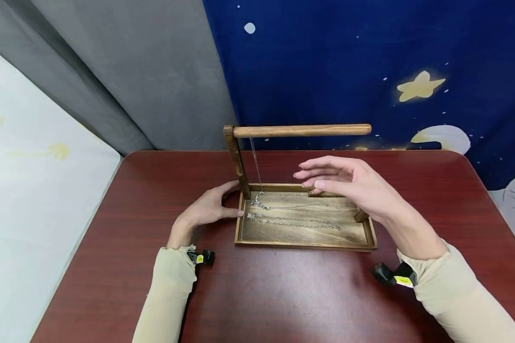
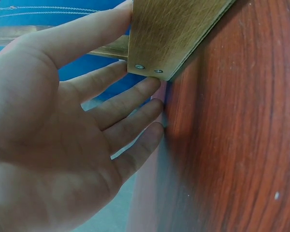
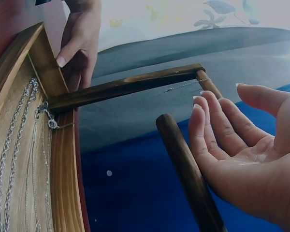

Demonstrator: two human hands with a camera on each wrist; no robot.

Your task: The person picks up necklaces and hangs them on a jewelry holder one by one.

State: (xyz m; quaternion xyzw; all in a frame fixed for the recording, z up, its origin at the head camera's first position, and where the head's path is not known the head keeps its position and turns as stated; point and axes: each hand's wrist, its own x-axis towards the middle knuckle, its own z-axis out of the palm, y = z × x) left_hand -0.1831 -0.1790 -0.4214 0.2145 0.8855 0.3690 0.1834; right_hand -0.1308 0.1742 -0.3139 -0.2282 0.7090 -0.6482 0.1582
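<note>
A wooden jewelry stand [image 1: 304,246] has a shallow tray base and a tall post carrying a long upper bar [image 1: 302,131]. My left hand [image 1: 208,207] rests against the tray's left end, its fingers and thumb fairly straight in the left wrist view. One silver necklace [image 1: 255,162] hangs from the upper bar near the post, its lower end down in the tray. Another, thicker chain necklace [image 1: 296,221] lies lengthwise in the tray. Palm inward, my right hand [image 1: 356,183] hovers over the tray's right side, beside a lower dark rod [image 3: 186,169], holding nothing.
The reddish-brown table [image 1: 283,295] extends around the stand. Grey cloth [image 1: 154,71] and a blue star-printed curtain [image 1: 326,62] hang behind its back edge. White patterned cloth [image 1: 38,190] is at the left side.
</note>
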